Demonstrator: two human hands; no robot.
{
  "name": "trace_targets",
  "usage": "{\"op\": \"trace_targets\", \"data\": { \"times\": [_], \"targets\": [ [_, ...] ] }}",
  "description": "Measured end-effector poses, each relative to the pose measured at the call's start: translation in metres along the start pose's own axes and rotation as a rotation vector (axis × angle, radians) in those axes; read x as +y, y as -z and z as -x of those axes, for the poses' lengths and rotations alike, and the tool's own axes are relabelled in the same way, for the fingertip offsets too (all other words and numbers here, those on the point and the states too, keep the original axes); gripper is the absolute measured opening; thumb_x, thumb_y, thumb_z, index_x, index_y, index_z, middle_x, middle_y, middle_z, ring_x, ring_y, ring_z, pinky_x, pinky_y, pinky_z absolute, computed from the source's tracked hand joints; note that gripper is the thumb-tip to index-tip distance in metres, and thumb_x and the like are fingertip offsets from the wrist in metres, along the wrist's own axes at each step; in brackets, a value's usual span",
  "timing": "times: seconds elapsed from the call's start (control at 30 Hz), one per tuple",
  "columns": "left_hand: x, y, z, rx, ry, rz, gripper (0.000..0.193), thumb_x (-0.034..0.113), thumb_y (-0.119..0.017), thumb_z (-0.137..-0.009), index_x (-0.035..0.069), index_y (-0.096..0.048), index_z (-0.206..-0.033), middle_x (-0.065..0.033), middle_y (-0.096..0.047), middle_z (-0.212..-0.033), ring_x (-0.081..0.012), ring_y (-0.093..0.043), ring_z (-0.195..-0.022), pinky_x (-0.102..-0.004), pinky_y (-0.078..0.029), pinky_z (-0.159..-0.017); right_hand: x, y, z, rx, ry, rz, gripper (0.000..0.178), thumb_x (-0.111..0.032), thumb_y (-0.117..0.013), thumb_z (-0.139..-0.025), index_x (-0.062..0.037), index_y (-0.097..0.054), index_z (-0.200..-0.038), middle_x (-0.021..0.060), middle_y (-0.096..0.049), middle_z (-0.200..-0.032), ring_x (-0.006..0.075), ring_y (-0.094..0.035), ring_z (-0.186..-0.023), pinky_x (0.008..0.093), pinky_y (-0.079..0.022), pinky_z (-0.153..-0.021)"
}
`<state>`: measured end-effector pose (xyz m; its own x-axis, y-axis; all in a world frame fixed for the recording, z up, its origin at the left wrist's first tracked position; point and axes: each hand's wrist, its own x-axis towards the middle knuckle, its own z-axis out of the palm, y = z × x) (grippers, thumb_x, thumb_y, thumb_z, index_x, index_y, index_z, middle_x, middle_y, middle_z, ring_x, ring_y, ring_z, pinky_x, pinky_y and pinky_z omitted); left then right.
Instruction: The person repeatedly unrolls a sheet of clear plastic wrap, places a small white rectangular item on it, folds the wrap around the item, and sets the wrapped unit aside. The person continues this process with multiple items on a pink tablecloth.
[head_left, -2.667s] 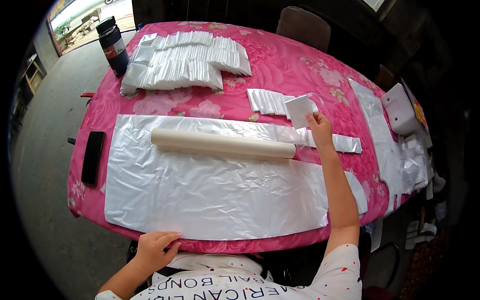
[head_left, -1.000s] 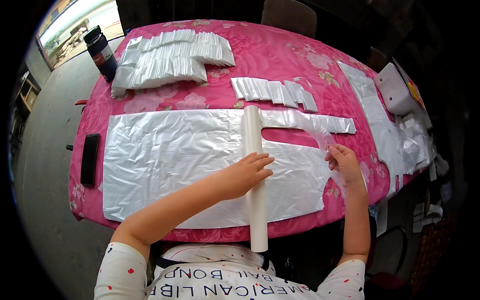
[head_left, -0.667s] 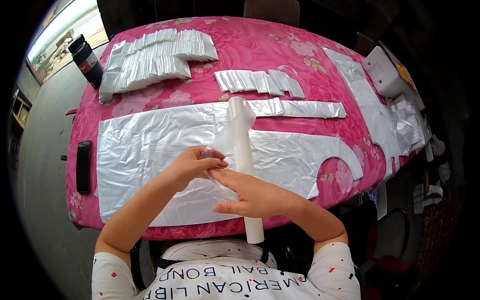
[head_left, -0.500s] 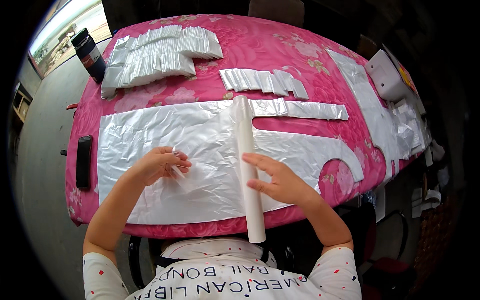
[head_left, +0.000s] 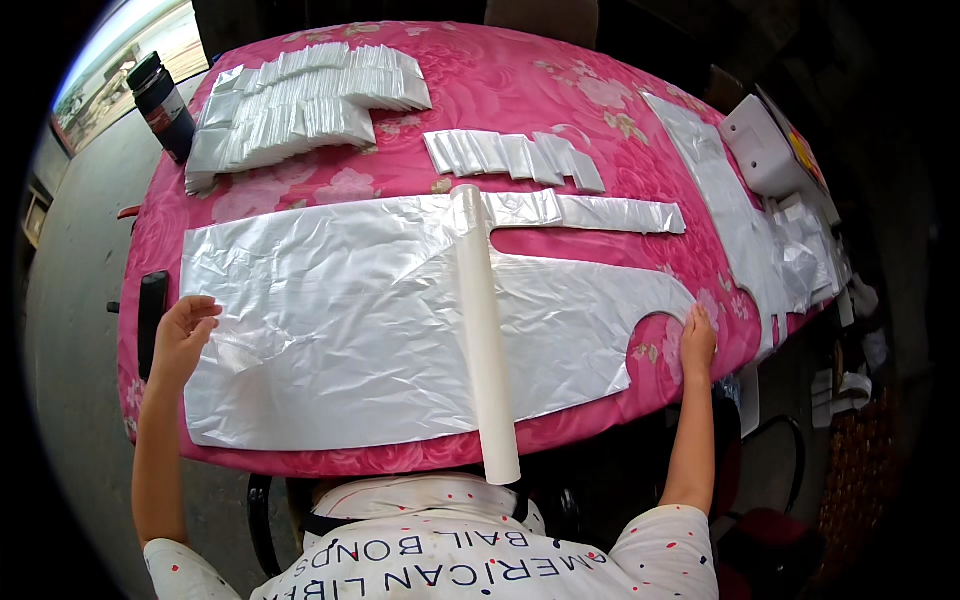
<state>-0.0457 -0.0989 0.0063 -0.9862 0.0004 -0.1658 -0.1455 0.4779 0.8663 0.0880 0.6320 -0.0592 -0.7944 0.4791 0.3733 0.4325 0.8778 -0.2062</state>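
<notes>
A white plastic apron [head_left: 330,330] lies spread out and creased on the pink flowered cloth, its straps pointing right. Across its middle rests a long white tube [head_left: 478,340], its near end jutting past the table edge; neither hand touches it. My left hand [head_left: 183,338] is over the apron's left edge, fingers loosely bent and apart. Beside it, a small clear piece of plastic [head_left: 243,350] appears to lie on the apron. At the far right, my right hand [head_left: 699,340] has its fingers closed at the end of the apron's curved strap.
Many folded white plastic packets [head_left: 300,115] stand in rows at the back left, with a shorter row [head_left: 510,158] mid-table. A dark bottle [head_left: 162,108] and a black phone [head_left: 152,320] sit leftward. More plastic sheeting [head_left: 715,190] and a white container [head_left: 765,150] are at right.
My left hand has moved left off the apron's middle, and the clear piece appears out of its fingers. My right hand has left the tube and reached the strap end at right.
</notes>
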Motion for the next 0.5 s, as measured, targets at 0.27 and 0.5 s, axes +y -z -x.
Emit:
{"op": "trace_targets", "data": {
  "times": [0.27, 0.5],
  "targets": [
    [0.052, -0.036, 0.036, 0.121, -0.438, -0.106, 0.031, -0.007, -0.053, -0.079, 0.001, -0.056, -0.109, -0.0086, -0.061, -0.107, -0.0161, -0.060, -0.095, -0.0247, -0.047, -0.078, -0.035, 0.024, 0.004, 0.116, -0.148, 0.073, 0.008, -0.011, -0.062, -0.075, -0.0038, -0.062, -0.078, 0.0125, -0.065, -0.092, 0.0302, -0.060, -0.085, 0.0379, -0.046, -0.075],
    [0.102, -0.111, 0.071, -0.245, -0.520, 0.000, 0.033, -0.008, -0.052, -0.078, 0.000, -0.057, -0.109, -0.0096, -0.061, -0.107, -0.0164, -0.059, -0.098, -0.0266, -0.047, -0.080, -0.148, 0.056, 0.035, 0.106, 0.170, -0.380, 0.017, -0.002, -0.069, -0.067, -0.0021, -0.053, -0.072, 0.0110, -0.063, -0.085, 0.0252, -0.060, -0.074, 0.0323, -0.047, -0.067]
  ]
}}
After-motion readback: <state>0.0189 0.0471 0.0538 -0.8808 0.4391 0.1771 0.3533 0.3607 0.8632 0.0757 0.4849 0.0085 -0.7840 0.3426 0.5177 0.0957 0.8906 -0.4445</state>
